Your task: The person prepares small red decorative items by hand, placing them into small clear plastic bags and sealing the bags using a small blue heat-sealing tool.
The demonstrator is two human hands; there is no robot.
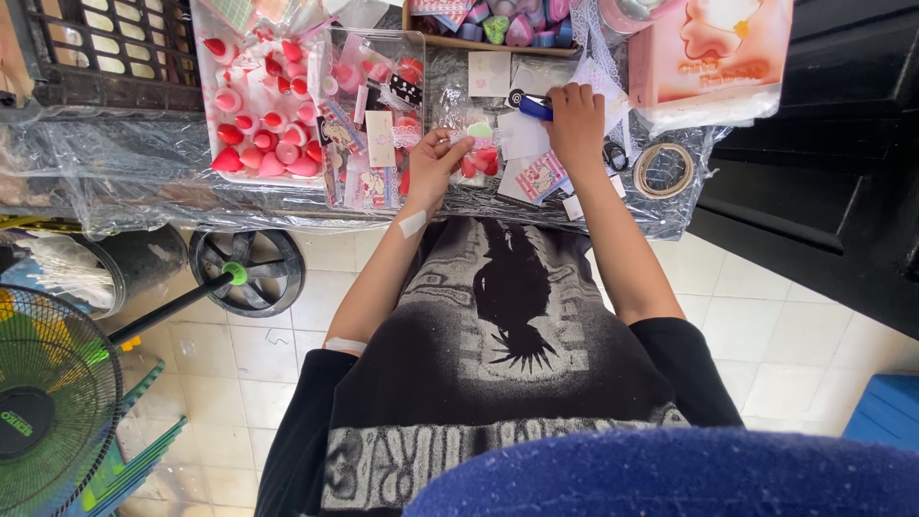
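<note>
At centre top of the frame, a small clear plastic packet with pink and green contents (476, 135) looks light, crinkly and slippery, best pinched at its edge. The left hand (436, 165) pinches it; the right hand (575, 120) closes on a small blue stapler-like tool (536, 106) just right.

Single head-worn camera, looking steeply down over the wearer's torso and forearms onto the near edge of the worktop (144, 172) and the tiled floor (766, 316).
</note>
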